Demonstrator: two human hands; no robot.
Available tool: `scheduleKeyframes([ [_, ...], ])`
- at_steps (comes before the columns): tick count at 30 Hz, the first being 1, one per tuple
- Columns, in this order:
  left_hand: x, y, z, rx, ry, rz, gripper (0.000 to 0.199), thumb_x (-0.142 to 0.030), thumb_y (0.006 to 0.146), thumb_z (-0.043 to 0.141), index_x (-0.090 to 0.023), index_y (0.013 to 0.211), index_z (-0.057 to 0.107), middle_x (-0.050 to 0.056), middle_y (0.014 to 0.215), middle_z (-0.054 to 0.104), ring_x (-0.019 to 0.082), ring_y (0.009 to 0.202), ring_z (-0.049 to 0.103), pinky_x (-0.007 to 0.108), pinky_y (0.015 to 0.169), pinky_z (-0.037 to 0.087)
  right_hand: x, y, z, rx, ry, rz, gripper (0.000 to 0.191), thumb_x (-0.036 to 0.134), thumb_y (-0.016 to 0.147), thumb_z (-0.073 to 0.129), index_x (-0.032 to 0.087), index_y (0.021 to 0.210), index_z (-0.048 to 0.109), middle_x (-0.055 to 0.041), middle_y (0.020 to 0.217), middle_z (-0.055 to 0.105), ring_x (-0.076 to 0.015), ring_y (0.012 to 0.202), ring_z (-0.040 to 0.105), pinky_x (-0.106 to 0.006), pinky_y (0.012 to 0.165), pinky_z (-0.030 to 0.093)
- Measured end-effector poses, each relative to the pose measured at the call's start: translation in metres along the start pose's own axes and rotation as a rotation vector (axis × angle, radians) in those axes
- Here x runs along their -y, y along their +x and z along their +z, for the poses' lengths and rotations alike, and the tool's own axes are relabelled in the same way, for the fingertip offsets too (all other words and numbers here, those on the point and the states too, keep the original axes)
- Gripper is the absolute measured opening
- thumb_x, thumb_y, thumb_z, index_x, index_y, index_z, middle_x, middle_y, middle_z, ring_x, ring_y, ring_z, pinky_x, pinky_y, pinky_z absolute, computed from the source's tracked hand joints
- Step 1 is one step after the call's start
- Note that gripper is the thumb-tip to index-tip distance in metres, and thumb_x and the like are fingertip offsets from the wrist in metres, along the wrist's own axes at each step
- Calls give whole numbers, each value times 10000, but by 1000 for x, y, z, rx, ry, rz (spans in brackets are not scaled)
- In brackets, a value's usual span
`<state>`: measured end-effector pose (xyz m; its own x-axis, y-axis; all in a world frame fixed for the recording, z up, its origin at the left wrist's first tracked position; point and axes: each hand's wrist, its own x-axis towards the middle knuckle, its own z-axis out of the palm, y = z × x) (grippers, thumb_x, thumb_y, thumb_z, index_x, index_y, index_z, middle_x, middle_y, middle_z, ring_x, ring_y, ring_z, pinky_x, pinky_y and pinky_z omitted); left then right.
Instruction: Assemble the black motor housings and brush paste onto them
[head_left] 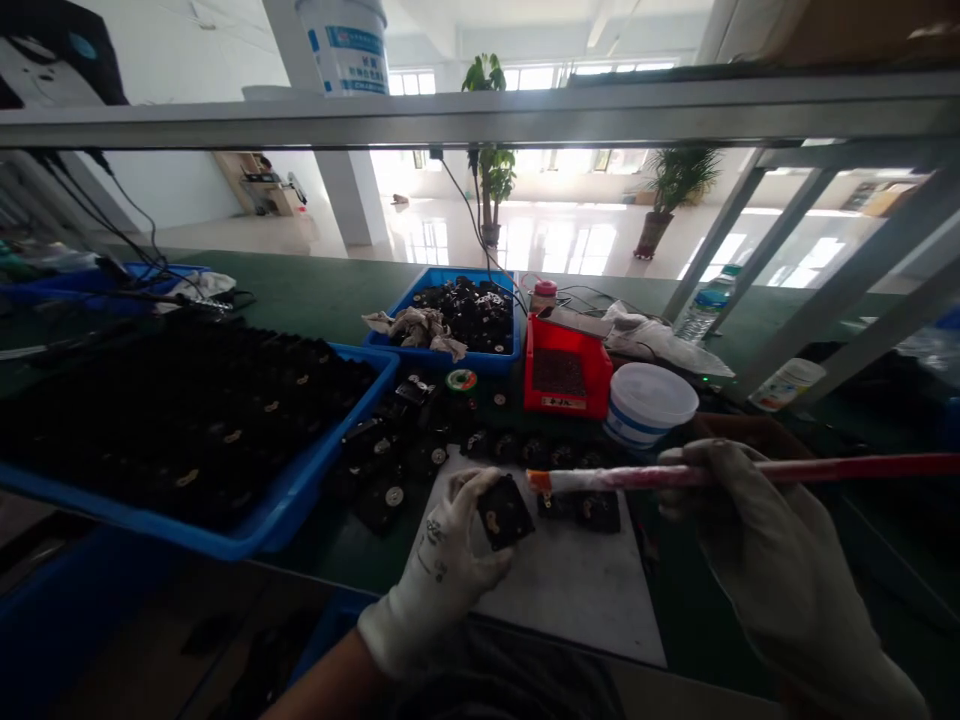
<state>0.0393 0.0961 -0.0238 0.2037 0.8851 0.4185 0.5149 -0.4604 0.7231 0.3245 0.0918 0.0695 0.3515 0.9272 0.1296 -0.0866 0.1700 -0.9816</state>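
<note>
My left hand (457, 560), in a white glove, is closed around a square black plastic part (506, 512) with a small brass-coloured piece on its face. My right hand (757, 540), also gloved, grips a long red-handled brush (622, 478). The brush lies level, its orange-tinted tip pointing left, close to the upper right corner of the black part. Whether the tip touches the part I cannot tell. Under the hands lies a pale sheet (577, 610). More black parts (598, 512) sit on the sheet just behind the brush.
A large blue tray (322, 470) full of black parts fills the left. Behind are a smaller blue bin (442, 362), a red bin (566, 403) of small pieces, and a white lidded tub (652, 400). A shelf beam (480, 122) crosses above; slanted metal posts (855, 270) stand right.
</note>
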Motion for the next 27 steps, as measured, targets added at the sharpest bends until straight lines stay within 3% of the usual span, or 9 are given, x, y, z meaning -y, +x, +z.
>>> scheduleKeyframes([
  [3, -5, 0, -1, 22, -7, -12, 800, -293, 798, 847, -232, 1494, 459, 136, 1369, 614, 313, 1266, 654, 501, 1087, 575, 4, -33, 19, 5, -105, -91, 328, 566, 901, 838, 242, 873, 797, -43, 845, 767, -166, 599, 726, -189, 543, 634],
  [7, -6, -4, 0, 12, 4, -22, 854, -352, 825, 846, -218, 1537, 394, 157, 1400, 611, 334, 1301, 642, 527, 1099, 568, -1, -55, 34, 58, -234, -289, 168, 439, 982, 771, 284, 916, 780, -25, 916, 764, -162, 673, 739, -188, 621, 643],
  [10, -6, -7, 3, -18, 5, 0, 863, -329, 820, 848, -208, 1543, 392, 169, 1419, 622, 345, 1325, 640, 528, 1104, 570, -4, -62, 39, 185, -291, -465, 72, 266, 1011, 699, 297, 963, 742, -8, 973, 751, -158, 787, 746, -187, 718, 637],
  [15, -6, -9, 0, -21, -58, -42, 850, -228, 786, 872, -212, 1520, 443, 145, 1447, 646, 318, 1340, 647, 493, 1141, 551, 7, -69, 40, 434, -451, -600, 187, 135, 984, 643, 301, 1048, 699, 6, 1011, 755, -144, 873, 761, -164, 785, 622],
  [18, -7, -8, -11, 44, -124, -106, 868, -218, 779, 888, -220, 1531, 456, 133, 1506, 618, 310, 1395, 608, 492, 1189, 513, 18, -65, 33, 599, -463, -589, 215, 107, 973, 648, 294, 1069, 693, -8, 1035, 764, -156, 898, 776, -159, 782, 627],
  [22, -9, -4, -30, 188, -265, -156, 933, -155, 757, 892, -232, 1570, 441, 133, 1523, 610, 312, 1427, 585, 482, 1209, 499, 32, -51, 21, 813, -366, -462, 271, 81, 992, 608, 309, 1102, 706, -28, 1087, 765, -187, 966, 775, -188, 791, 631],
  [27, -15, 1, -41, 351, -266, -71, 979, -133, 752, 892, -253, 1600, 418, 119, 1493, 643, 299, 1382, 626, 470, 1205, 509, 46, -30, 15, 1006, -272, -253, 155, 174, 1026, 626, 250, 1047, 759, -81, 1047, 767, -223, 920, 771, -267, 826, 642],
])
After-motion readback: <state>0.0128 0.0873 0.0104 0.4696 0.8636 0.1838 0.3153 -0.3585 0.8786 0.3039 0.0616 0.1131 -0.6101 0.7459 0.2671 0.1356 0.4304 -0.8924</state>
